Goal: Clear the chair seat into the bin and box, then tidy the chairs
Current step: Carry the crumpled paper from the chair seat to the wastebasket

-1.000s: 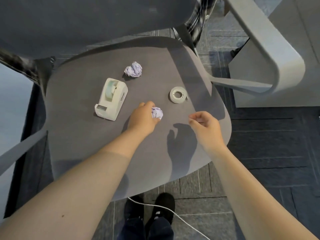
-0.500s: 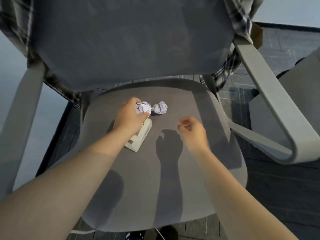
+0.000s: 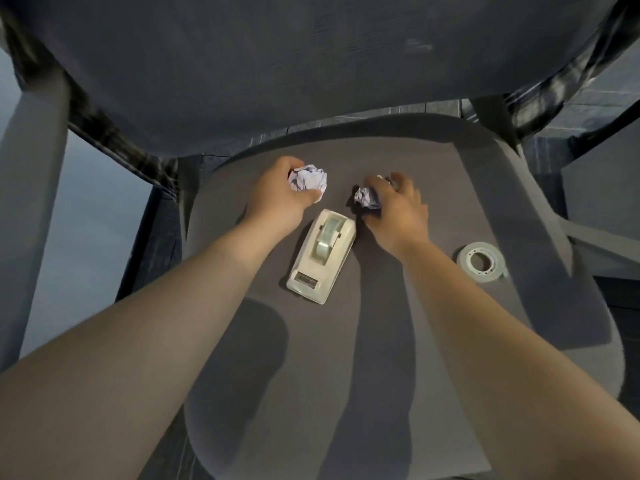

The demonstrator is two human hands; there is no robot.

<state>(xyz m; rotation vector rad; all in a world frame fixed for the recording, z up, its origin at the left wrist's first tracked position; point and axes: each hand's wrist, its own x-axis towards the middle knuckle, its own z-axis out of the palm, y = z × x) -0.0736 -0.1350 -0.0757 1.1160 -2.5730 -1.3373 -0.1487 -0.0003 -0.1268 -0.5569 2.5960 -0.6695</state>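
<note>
Gripping one crumpled white paper ball (image 3: 309,179) in the left hand (image 3: 280,199) and closing right-hand fingers (image 3: 398,183) round a second crumpled paper ball (image 3: 366,199), the person leaves the cream plastic tape dispenser (image 3: 322,258) and loose clear tape roll (image 3: 482,262) uncleared on the grey chair seat (image 3: 398,358).

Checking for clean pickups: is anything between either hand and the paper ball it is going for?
Nothing visible: the left hand already holds one paper ball, and the right hand is closing on the other.

Two crumpled paper balls sit far on the grey chair seat (image 3: 346,375): the left paper ball (image 3: 308,180) gripped, the right paper ball (image 3: 367,198) under fingers; cream tape dispenser (image 3: 322,258) centre, tape roll (image 3: 481,262) right.
</note>
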